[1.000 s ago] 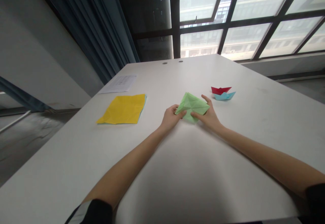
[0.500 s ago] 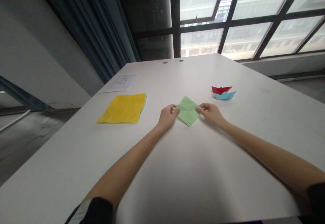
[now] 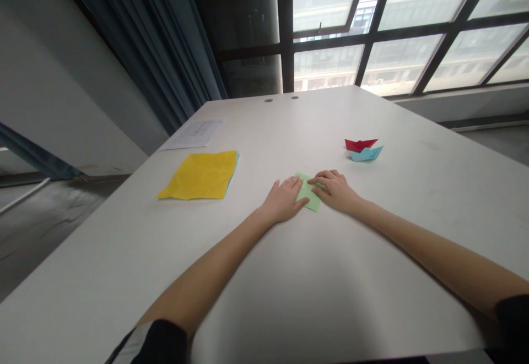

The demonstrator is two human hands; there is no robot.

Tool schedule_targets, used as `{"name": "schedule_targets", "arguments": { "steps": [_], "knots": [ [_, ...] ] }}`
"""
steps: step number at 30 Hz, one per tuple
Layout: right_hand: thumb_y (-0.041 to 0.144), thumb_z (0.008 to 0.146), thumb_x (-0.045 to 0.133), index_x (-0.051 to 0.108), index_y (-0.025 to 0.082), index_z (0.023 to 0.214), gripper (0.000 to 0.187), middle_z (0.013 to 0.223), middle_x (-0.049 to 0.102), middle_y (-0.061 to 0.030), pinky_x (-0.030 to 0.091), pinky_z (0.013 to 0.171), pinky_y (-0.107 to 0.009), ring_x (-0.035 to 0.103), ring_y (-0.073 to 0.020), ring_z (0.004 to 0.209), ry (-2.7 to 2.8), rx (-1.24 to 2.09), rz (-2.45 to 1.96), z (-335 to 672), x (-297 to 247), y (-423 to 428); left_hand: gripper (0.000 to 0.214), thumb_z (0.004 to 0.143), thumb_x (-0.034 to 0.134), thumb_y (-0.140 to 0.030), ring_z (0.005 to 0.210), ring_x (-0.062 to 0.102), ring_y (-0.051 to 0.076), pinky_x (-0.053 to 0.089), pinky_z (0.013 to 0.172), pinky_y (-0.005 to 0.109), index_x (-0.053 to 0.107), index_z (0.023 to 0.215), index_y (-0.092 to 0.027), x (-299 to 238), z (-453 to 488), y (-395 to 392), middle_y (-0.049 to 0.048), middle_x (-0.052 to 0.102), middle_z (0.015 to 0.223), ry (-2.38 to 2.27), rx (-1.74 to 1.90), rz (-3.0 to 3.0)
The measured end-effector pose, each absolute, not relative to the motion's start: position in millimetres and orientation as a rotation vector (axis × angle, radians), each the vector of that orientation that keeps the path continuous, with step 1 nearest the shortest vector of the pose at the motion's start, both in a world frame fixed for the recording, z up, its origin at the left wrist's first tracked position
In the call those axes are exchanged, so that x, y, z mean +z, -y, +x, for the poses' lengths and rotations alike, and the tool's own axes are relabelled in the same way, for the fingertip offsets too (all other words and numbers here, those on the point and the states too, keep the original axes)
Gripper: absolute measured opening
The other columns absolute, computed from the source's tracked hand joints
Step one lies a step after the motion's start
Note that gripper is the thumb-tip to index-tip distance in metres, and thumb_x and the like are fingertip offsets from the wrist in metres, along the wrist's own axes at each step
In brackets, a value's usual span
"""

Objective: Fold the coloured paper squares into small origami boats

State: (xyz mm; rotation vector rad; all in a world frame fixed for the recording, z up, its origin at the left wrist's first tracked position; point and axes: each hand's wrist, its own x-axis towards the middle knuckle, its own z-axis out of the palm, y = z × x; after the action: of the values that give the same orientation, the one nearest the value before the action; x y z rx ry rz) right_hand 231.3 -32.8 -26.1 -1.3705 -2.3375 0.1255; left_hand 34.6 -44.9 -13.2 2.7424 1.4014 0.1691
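Note:
A folded piece of green paper point(image 3: 308, 193) lies flat on the white table, partly covered by both hands. My left hand point(image 3: 285, 199) rests palm down on its left side, fingers stretched out and the thumb apart along the near edge. From the right, my right hand point(image 3: 334, 189) touches the paper with its fingertips, index finger extended and thumb apart. Neither hand grips the sheet.
Left of the hands lies a stack of yellow paper point(image 3: 202, 177) with a blue edge beneath. A printed sheet point(image 3: 194, 134) is behind it. A red paper boat point(image 3: 359, 144) and a light blue paper boat point(image 3: 366, 153) stand at the right.
Both hands have let go of the green paper's side corners and now press on it from above. The paper has gone from a raised diamond to a smaller shape flat on the table.

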Motion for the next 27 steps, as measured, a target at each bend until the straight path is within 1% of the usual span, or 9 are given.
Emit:
{"name": "schedule_targets", "arguments": {
  "steps": [3, 7, 9, 13, 15, 18, 20, 24, 27],
  "knots": [
    [0.045, 0.081, 0.048, 0.056, 0.026, 0.116, 0.040, 0.112, 0.056, -0.0093, 0.035, 0.084, -0.043, 0.046, -0.0273, 0.101, 2.428, 0.129, -1.351, 232, -22, 35, 0.073, 0.084, 0.021, -0.062, 0.134, 0.020, 0.025, 0.018, 0.104, 0.052, 0.021, 0.139, -0.014, -14, 33, 45, 0.0121, 0.020, 0.146, -1.418, 0.078, 2.684],
    [0.055, 0.079, 0.047, 0.054, 0.026, 0.119, 0.050, 0.112, 0.056, -0.0101, 0.033, 0.084, -0.044, 0.045, -0.0289, 0.102, 2.514, 0.061, -1.315, 236, -17, 35, 0.081, 0.079, 0.017, -0.069, 0.135, 0.012, 0.029, 0.014, 0.104, 0.057, 0.013, 0.141, -0.017, -12, 28, 40, 0.0111, 0.012, 0.148, -1.489, 0.022, 2.599],
    [0.055, 0.081, 0.045, 0.056, 0.026, 0.117, 0.048, 0.110, 0.057, -0.0102, 0.033, 0.083, -0.044, 0.045, -0.0286, 0.101, 2.516, 0.027, -1.309, 239, -17, 33, 0.078, 0.079, 0.017, -0.070, 0.135, 0.010, 0.031, 0.013, 0.102, 0.060, 0.013, 0.141, -0.022, -11, 23, 36, 0.0103, 0.011, 0.149, -1.526, -0.002, 2.570],
    [0.047, 0.084, 0.043, 0.059, 0.027, 0.112, 0.038, 0.103, 0.059, -0.0092, 0.034, 0.081, -0.041, 0.047, -0.0263, 0.097, 2.444, 0.030, -1.353, 246, -22, 27, 0.071, 0.079, 0.021, -0.069, 0.135, 0.008, 0.033, 0.013, 0.101, 0.061, 0.015, 0.140, -0.033, -11, 11, 27, 0.0082, 0.011, 0.149, -1.567, -0.035, 2.559],
    [0.044, 0.085, 0.044, 0.061, 0.027, 0.109, 0.034, 0.101, 0.059, -0.0083, 0.035, 0.080, -0.040, 0.048, -0.0250, 0.095, 2.400, 0.057, -1.377, 248, -26, 24, 0.064, 0.082, 0.020, -0.065, 0.135, 0.011, 0.033, 0.014, 0.101, 0.060, 0.017, 0.139, -0.034, -13, 9, 26, 0.0073, 0.013, 0.149, -1.599, -0.009, 2.552],
    [0.042, 0.084, 0.046, 0.060, 0.027, 0.110, 0.033, 0.102, 0.059, -0.0076, 0.035, 0.081, -0.040, 0.048, -0.0255, 0.096, 2.336, 0.069, -1.431, 249, -30, 21, 0.052, 0.088, 0.017, -0.054, 0.134, 0.019, 0.030, 0.018, 0.100, 0.058, 0.028, 0.136, -0.036, -18, 10, 25, 0.0068, 0.022, 0.147, -1.690, 0.111, 2.537],
    [0.043, 0.083, 0.047, 0.059, 0.026, 0.112, 0.035, 0.103, 0.059, -0.0080, 0.036, 0.081, -0.040, 0.047, -0.0270, 0.098, 2.289, 0.053, -1.481, 249, -32, 20, 0.049, 0.089, 0.022, -0.050, 0.131, 0.026, 0.029, 0.023, 0.099, 0.056, 0.036, 0.132, -0.033, -20, 12, 26, 0.0083, 0.030, 0.143, -1.740, 0.205, 2.544],
    [0.044, 0.083, 0.047, 0.060, 0.025, 0.112, 0.037, 0.106, 0.060, -0.0083, 0.036, 0.081, -0.041, 0.047, -0.0280, 0.100, 2.243, 0.030, -1.522, 249, -35, 19, 0.048, 0.085, 0.036, -0.049, 0.122, 0.039, 0.026, 0.031, 0.098, 0.047, 0.048, 0.123, -0.022, -21, 12, 25, 0.0108, 0.046, 0.132, -1.749, 0.373, 2.595],
    [0.042, 0.083, 0.047, 0.061, 0.026, 0.110, 0.035, 0.106, 0.060, -0.0079, 0.036, 0.081, -0.041, 0.048, -0.0277, 0.100, 2.236, 0.039, -1.495, 250, -35, 19, 0.044, 0.083, 0.042, -0.045, 0.117, 0.043, 0.023, 0.033, 0.097, 0.041, 0.052, 0.117, -0.019, -20, 11, 26, 0.0099, 0.051, 0.125, -1.705, 0.475, 2.628]
  ]
}}
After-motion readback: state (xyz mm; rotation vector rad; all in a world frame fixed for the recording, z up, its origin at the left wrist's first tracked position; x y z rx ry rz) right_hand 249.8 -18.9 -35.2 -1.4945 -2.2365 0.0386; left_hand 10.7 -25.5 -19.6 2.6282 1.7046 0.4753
